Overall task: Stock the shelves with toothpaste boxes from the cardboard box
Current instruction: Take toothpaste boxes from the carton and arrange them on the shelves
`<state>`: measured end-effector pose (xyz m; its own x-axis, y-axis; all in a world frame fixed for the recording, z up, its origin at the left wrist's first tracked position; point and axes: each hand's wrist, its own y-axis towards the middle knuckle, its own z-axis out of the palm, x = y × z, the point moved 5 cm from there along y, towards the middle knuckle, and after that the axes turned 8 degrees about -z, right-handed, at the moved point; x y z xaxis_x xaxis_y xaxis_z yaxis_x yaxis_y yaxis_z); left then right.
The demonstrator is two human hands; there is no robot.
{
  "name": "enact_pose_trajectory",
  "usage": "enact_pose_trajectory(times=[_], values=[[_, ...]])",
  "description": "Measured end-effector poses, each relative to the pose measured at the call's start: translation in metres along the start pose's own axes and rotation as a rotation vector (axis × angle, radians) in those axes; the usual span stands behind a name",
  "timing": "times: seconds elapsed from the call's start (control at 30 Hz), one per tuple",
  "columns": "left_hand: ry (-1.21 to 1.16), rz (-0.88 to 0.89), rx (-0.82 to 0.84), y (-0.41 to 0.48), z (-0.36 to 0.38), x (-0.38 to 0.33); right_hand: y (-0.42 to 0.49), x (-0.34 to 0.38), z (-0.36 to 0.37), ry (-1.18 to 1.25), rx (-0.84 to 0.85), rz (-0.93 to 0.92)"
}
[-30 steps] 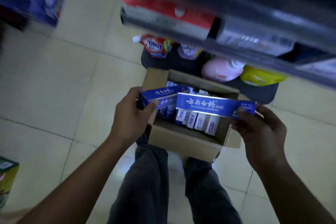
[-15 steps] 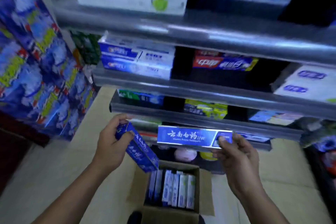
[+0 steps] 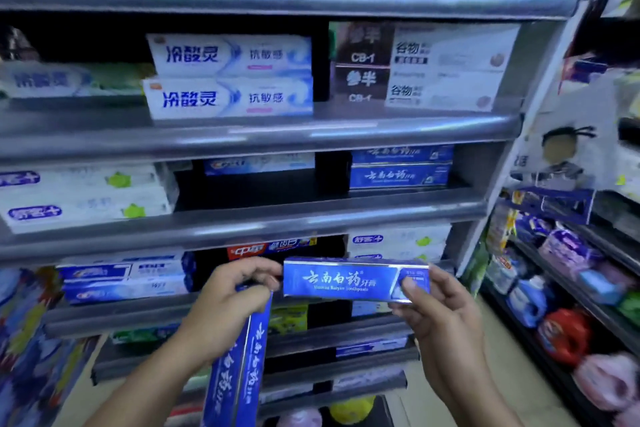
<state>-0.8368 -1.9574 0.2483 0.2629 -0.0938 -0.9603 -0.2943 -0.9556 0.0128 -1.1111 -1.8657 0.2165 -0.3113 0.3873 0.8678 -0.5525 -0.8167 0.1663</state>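
My right hand (image 3: 440,319) pinches the right end of a blue toothpaste box (image 3: 343,281), held level in front of the shelves. My left hand (image 3: 228,305) grips the top end of two more blue toothpaste boxes (image 3: 239,367), which hang downward side by side. Two matching blue boxes (image 3: 400,168) lie stacked on the second shelf (image 3: 311,208) at the right, above my hands. The cardboard box is out of view.
Grey metal shelves hold white toothpaste boxes (image 3: 230,76) on the upper shelf and white boxes (image 3: 86,194) at the left of the second shelf. A dark gap (image 3: 259,187) lies beside the blue stack. Detergent bags (image 3: 568,288) fill a rack at the right.
My view has lifted from the cardboard box on the floor to the shelves. Both hands rose with their boxes, and the left hand's boxes swung from slanted to hanging down.
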Motion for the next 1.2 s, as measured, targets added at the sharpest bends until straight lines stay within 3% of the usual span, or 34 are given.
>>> enact_pose_trajectory(times=[0.27, 0.47, 0.73, 1.0, 1.1, 1.2], values=[[-0.134, 0.140, 0.014, 0.020, 0.067, -0.066, 0.061, 0.053, -0.038, 0.001, -0.032, -0.214], [-0.143, 0.218, -0.027, 0.052, 0.096, -0.110, 0.122, 0.082, -0.044, -0.269, -0.033, -0.341], [-0.097, 0.049, -0.142, 0.089, 0.106, -0.110, 0.175, 0.079, -0.030, -0.508, -0.010, -0.486], [0.064, -0.089, -0.110, 0.099, 0.120, -0.097, 0.194, 0.068, -0.034, -0.884, 0.064, -0.436], [0.058, -0.100, -0.112, 0.098, 0.121, -0.098, 0.190, 0.072, -0.032, -0.922, 0.060, -0.456], [-0.013, -0.111, -0.215, 0.097, 0.113, -0.099, 0.178, 0.074, -0.033, -0.889, 0.045, -0.493]])
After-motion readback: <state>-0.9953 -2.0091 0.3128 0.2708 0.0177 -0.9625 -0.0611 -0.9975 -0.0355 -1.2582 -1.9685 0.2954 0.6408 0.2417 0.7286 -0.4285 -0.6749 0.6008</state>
